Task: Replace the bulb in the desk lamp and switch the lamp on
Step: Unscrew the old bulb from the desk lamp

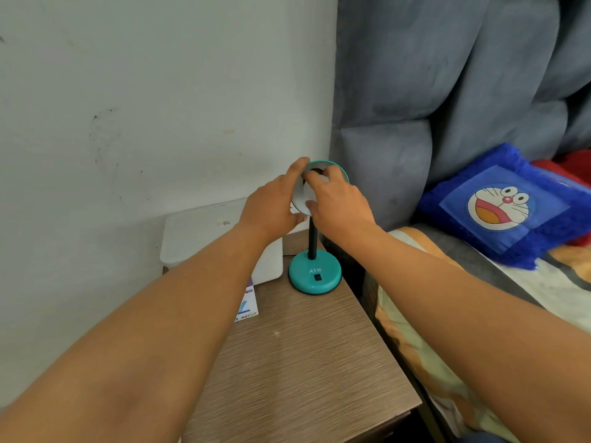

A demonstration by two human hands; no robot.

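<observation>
A teal desk lamp stands on the wooden bedside table [297, 356]; its round base [315, 276] carries a black switch [317, 277], and a black flexible neck [312, 241] rises from it. The lamp's shade [335, 167] is tilted toward me, white inside. My left hand [271, 203] grips the shade's left rim. My right hand [339, 203] reaches into the shade, its fingers closed around a white bulb [308, 190] at the socket. The bulb is mostly hidden by my fingers.
A white box [204, 238] stands against the wall left of the lamp, with a small printed carton [248, 303] in front of it. A bed with a grey padded headboard [447, 91] and a blue cartoon pillow [502, 206] lies to the right.
</observation>
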